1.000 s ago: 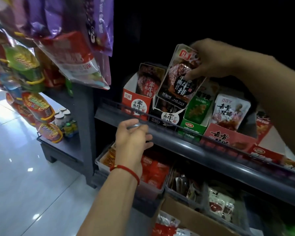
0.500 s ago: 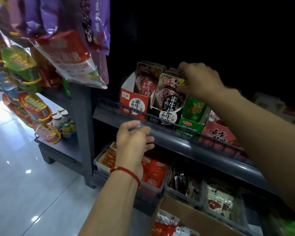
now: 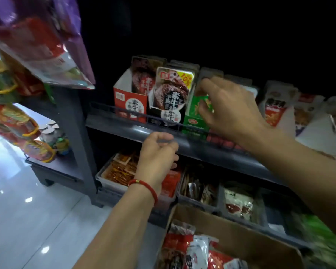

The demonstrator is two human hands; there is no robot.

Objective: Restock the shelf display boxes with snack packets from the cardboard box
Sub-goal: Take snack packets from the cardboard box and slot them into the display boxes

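Note:
A black snack packet [image 3: 171,94] stands at the front of the black display box [image 3: 170,118], between a red display box [image 3: 130,103] and a green one [image 3: 191,121] on the grey shelf [image 3: 211,150]. My right hand [image 3: 227,109] hovers in front of the green box, its fingers loosely bent beside the packet's right edge and holding nothing I can see. My left hand [image 3: 157,152], with a red wrist cord, curls its fingers on the shelf's front edge. The cardboard box [image 3: 241,237] sits at the bottom with red and white packets [image 3: 194,249] inside.
Large snack bags [image 3: 37,45] hang at the upper left. More display boxes [image 3: 275,107] line the shelf to the right. Trays of packets [image 3: 120,171] fill the lower shelf. Small bottles [image 3: 50,133] stand on a side ledge above the shiny tiled floor [image 3: 27,210].
My right hand lowered the black packet into the black display box, let it go and drew back to the right. My left hand stayed at the shelf edge.

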